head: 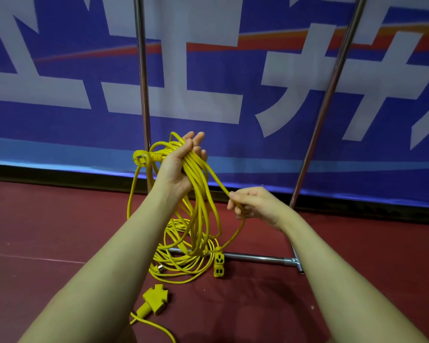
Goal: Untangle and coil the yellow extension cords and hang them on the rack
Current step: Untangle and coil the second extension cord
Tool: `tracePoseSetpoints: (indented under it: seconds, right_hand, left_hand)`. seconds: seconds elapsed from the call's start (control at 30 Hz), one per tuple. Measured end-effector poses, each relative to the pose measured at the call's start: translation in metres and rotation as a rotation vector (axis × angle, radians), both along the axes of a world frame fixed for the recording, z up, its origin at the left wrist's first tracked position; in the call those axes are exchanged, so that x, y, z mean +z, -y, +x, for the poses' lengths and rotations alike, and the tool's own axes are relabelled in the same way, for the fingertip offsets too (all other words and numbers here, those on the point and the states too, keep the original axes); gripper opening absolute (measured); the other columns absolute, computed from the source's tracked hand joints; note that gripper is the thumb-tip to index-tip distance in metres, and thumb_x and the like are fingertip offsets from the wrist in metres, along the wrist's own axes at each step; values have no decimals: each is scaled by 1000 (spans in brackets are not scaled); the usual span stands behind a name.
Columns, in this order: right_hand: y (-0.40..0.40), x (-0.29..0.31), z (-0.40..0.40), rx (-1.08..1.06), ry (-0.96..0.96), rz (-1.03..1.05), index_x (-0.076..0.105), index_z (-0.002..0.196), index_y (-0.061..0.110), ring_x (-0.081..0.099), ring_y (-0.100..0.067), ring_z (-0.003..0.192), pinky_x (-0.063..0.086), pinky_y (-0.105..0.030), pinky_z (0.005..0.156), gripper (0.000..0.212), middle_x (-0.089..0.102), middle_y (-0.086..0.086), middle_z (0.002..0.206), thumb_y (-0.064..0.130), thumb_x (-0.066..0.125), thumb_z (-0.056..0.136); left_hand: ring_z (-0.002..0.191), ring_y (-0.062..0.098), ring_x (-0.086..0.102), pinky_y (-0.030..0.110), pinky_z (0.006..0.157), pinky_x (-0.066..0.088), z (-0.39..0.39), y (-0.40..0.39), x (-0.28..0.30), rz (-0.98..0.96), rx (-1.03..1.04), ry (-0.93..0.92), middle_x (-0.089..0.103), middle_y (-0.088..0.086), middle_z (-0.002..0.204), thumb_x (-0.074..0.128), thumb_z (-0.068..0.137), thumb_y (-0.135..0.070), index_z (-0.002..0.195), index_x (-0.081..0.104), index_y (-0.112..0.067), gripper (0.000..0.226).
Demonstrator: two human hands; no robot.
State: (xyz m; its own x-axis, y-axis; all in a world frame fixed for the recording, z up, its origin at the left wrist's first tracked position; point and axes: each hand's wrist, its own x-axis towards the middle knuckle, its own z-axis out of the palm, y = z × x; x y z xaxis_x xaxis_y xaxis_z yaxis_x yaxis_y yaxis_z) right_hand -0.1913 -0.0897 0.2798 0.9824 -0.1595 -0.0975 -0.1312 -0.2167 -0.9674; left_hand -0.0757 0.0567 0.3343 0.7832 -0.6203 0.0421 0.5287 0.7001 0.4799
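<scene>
My left hand (180, 167) is raised, fingers curled around a bundle of looped yellow extension cord (196, 191), its plug (140, 157) sticking out to the left. My right hand (254, 205) pinches a single strand running down from that bundle. The loops hang to a second yellow cord pile (181, 261) on the dark red floor (258, 305), lying over the chrome rack's base bar (253, 256). A yellow multi-outlet socket (156, 298) lies nearer me.
</scene>
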Motion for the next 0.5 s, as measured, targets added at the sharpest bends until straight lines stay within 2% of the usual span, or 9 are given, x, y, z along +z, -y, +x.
tracePoseSetpoints:
  seconds: [0.1, 0.17, 0.23, 0.3, 0.4, 0.5]
  right_hand:
    - [5, -3, 0, -69, 52, -97, 64, 76, 11, 46, -4, 58, 37, -16, 62, 20, 53, 11, 56, 15, 55, 93]
    - [7, -4, 1, -140, 75, -231, 62, 74, 15, 45, 0, 57, 35, -14, 61, 21, 54, 16, 55, 19, 56, 94]
    - [8, -8, 3, -284, 115, -360, 56, 67, 14, 38, 0, 53, 31, -16, 56, 29, 46, 12, 55, 29, 59, 92]
    - [9, -11, 5, -428, 186, -377, 48, 60, 13, 32, -2, 47, 27, -16, 49, 38, 37, 9, 51, 31, 64, 89]
    - [8, -7, 7, -502, 175, -175, 50, 61, 14, 28, -2, 38, 27, -17, 42, 33, 34, 12, 44, 25, 69, 85]
    - [9, 3, 9, -508, 162, 292, 50, 77, 11, 23, -2, 35, 19, -15, 34, 17, 32, 1, 57, 8, 61, 90]
  left_hand:
    - [38, 3, 45, 15, 41, 39, 2, -1, 0, 25, 14, 30, 62, -2, 61, 39, 99, -8, 98, 56, -8, 16]
    - [34, 2, 38, 14, 38, 31, 2, 0, 0, 84, -6, 91, 55, -5, 54, 40, 100, -15, 94, 56, -9, 18]
    - [32, 2, 34, 13, 37, 28, 0, 0, -1, 161, -37, 152, 49, -6, 49, 40, 100, -17, 90, 56, -9, 20]
    - [31, 2, 32, 14, 36, 27, -2, 0, -1, 227, -71, 196, 43, -7, 45, 40, 99, -16, 87, 55, -9, 20]
    - [31, 2, 29, 15, 37, 27, -1, -2, -2, 303, -95, 262, 37, -8, 43, 40, 100, -16, 86, 54, -9, 21]
    - [32, 3, 29, 16, 39, 28, 2, -5, -6, 386, -125, 333, 40, -7, 44, 42, 98, -17, 84, 55, -9, 21]
